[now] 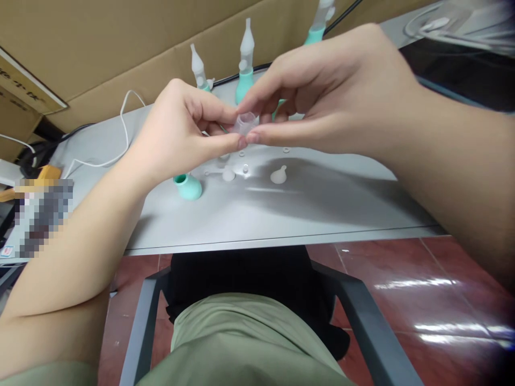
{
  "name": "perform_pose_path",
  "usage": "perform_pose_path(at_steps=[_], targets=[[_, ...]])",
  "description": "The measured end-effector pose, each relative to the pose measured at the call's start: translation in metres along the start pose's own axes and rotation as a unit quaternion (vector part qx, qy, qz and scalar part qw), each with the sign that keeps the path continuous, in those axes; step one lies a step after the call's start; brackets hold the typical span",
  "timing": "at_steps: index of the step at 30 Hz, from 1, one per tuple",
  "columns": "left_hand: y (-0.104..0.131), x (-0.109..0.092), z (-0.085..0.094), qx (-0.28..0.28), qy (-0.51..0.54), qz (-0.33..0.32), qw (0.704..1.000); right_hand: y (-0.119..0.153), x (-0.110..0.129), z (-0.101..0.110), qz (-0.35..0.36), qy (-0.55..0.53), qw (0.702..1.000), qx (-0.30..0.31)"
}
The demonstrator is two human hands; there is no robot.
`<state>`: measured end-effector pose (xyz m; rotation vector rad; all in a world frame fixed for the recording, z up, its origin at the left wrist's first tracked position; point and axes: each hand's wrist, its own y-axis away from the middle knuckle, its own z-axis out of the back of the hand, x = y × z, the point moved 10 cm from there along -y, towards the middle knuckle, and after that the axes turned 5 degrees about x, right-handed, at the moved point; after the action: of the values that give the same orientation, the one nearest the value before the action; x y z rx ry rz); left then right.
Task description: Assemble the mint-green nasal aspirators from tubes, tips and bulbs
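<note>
Clear cup: the small, see-through cup [246,124] is held up above the table [225,225], between the two hands, its round mouth showing.
Left hand: thumb and fingers of the left hand [179,131] are nearly closed, pinching the cup's side.
Right hand: the right hand [338,94] grips the other side between thumb and forefinger, the remaining fingers curled.
Standing units: the left unit [197,67], middle unit [245,86] and right unit [315,35] stand at the back, each teal below and pale above; they look put together.
Loose parts: a teal bulb [190,187] lies open-mouthed near the left forearm; a white stopper [228,173], a white flap [278,175] and a small ring [245,169] lie separately.
Progress: judging by these unjoined parts, the piece in hand is at an early stage.
Half hidden: something teal shows behind the right fingers; its state cannot be told.
Writing: dark lettering on the cardboard [30,86] is too blurred to read; a small label [7,251] at lower left is illegible.
Brands: none readable.
</note>
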<state>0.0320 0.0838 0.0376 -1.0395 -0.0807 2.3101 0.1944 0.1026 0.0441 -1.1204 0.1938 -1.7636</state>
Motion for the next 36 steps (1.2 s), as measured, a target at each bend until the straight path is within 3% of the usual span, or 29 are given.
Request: perform_pose_path(at_steps=[7,12,17,22,29,32,36], targets=[[0.000,-0.002,0.003,-0.017,0.051,0.000,0.999,-0.003,0.000,0.009,-0.055,0.025,0.998,0.004],[0.000,0.010,0.014,-0.051,0.068,-0.009,0.996,0.001,-0.017,0.022,-0.053,0.149,0.986,0.058],[0.000,0.011,0.012,-0.044,0.046,-0.036,0.997,0.002,-0.039,0.018,-0.046,0.202,0.972,0.110],[0.003,0.006,0.011,-0.034,0.008,-0.031,0.999,0.001,-0.044,0.008,-0.060,0.217,0.962,0.153],[0.005,0.006,0.011,-0.039,0.000,-0.023,0.999,0.012,-0.011,0.043,-0.037,0.179,0.983,0.015],[0.004,0.006,0.010,-0.037,-0.010,-0.018,0.999,0.016,-0.016,0.032,-0.049,0.082,0.990,0.100],[0.001,0.001,0.008,-0.028,-0.015,-0.029,0.999,0.023,-0.041,-0.003,-0.144,0.021,0.953,0.265]])
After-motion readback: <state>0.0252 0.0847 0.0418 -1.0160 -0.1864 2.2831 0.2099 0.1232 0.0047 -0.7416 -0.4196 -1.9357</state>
